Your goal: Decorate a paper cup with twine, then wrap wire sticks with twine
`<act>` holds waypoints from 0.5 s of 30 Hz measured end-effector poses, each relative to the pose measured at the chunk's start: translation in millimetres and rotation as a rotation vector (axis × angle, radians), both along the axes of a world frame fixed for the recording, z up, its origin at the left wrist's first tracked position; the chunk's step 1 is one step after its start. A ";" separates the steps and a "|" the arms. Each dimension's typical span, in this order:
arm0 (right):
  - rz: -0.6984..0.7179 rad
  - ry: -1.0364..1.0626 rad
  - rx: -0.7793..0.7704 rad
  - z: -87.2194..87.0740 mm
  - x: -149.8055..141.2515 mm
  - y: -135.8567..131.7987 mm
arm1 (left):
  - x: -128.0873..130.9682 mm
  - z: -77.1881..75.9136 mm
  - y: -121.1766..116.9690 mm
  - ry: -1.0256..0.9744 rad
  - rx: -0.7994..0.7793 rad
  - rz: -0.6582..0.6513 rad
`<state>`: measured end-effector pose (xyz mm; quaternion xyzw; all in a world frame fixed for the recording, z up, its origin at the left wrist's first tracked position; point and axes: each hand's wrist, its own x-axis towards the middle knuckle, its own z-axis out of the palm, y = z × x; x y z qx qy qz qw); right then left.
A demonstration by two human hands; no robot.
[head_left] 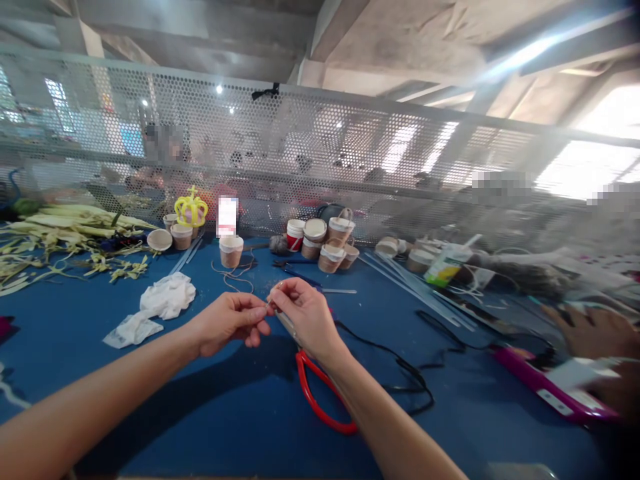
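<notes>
My left hand (234,321) and my right hand (306,319) meet above the blue table. Thumb and fingers of both are pinched together at a small, thin thing between them, too fine to make out. Beneath my right wrist lies a pair of scissors with red handles (311,401), its blades partly covered by that hand. A small brown cup with a white rim (231,253) stands beyond my hands, with loose brown cord (240,275) beside it. Crumpled white tissue (167,295) lies left of my left hand.
More small cups (332,257) are grouped at the back, with a yellow crown-shaped piece (191,212) farther left. Clear sticks (415,287) and black cable (407,365) lie right. Another person's hand (590,330) is near a purple power strip (530,380). A perforated metal screen (310,147) stands behind.
</notes>
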<state>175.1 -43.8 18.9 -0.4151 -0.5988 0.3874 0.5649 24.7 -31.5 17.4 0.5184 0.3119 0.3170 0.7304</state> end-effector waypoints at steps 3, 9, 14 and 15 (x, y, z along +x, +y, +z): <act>-0.037 -0.047 0.020 -0.7 -1.0 0.1 | 0.8 -0.7 0.3 -0.001 -0.017 0.012; -0.027 -0.031 -0.009 0.0 -1.8 -1.4 | 2.4 -2.3 0.8 -0.036 -0.040 0.019; 0.058 -0.028 -0.003 -2.8 2.0 -3.8 | 1.3 -4.7 0.5 -0.086 -0.079 -0.033; 0.051 -0.028 0.001 -3.3 2.5 -4.2 | 0.8 -5.3 1.0 -0.092 -0.084 -0.048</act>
